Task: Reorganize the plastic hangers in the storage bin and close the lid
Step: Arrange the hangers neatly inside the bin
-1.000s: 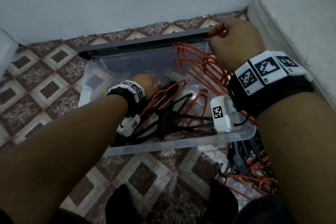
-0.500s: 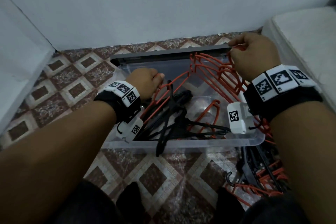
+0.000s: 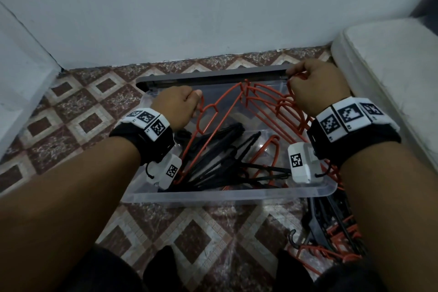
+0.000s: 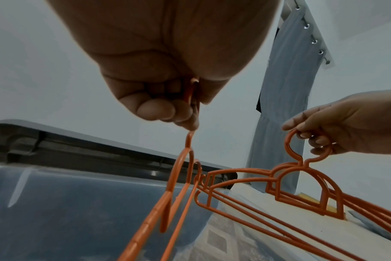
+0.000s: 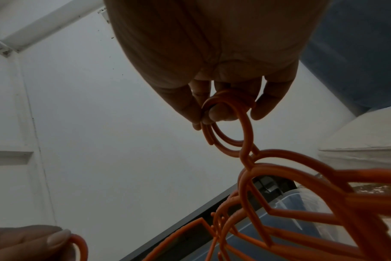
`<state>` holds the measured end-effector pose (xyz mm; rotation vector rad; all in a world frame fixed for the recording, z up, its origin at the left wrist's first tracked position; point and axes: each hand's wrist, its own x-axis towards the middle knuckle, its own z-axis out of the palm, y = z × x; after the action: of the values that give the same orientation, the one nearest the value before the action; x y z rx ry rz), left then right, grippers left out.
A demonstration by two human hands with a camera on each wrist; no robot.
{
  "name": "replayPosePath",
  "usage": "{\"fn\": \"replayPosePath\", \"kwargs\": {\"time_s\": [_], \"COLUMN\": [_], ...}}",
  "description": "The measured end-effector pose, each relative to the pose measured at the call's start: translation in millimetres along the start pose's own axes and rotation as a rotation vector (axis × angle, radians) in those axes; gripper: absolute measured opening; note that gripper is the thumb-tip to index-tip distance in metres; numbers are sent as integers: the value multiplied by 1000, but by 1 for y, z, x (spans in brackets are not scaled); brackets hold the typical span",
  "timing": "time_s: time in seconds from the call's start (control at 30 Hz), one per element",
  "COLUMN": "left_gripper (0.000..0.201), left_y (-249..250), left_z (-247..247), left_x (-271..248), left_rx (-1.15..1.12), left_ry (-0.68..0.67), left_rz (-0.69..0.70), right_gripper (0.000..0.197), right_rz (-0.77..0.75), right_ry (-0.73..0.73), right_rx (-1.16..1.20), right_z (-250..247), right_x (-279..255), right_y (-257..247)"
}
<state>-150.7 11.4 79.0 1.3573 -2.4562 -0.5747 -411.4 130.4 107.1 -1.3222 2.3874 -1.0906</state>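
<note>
While both hands' fingers grip orange hangers (image 3: 265, 102): black hangers (image 3: 220, 159) tangled beneath, inside the bin (image 3: 225, 194).

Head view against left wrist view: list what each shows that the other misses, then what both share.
Only the head view shows the black hangers in the clear bin and the pile on the floor. Only the left wrist view shows a grey curtain. Both show the left hand and right hand gripping orange hangers by the hooks.
</note>
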Motion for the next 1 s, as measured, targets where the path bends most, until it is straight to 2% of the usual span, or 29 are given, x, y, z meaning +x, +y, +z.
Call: {"fn": "replayPosePath", "kwargs": {"time_s": [0.13,0.27,0.43,0.53,0.77,0.83,0.9,1.0], "left_gripper": [36,15,16,20,23,22,20,22], "left_y": [-3,-1,4,3,-8,-14,-16,-8], "left_z": [-5,-12,-19,-28,-51,-57,-59,-51], "left_x": [1,1,2,6,3,3,1,-3], "left_rx": [73,-15,34,142,201,179,172,228], "left_ry": [68,137,175,228,384,339,177,-40], "left_rz": [21,26,61,100,129,129,177,335], "right_gripper": [20,20,24,25,26,27,27,27], "right_rz": [11,41,47,52,68,69,60,37], "right_ry": [-4,-28,-70,-86,-104,-108,-110,-134], "right_rx": [24,63,99,113,51,39,25,20], "right_z": [0,3,-1,-4,-3,-3,-3,-2], "right_x": [0,-1,-2,-1,-1,-2,-3,-5], "right_y": [1,0,2,4,6,5,3,-3]}}
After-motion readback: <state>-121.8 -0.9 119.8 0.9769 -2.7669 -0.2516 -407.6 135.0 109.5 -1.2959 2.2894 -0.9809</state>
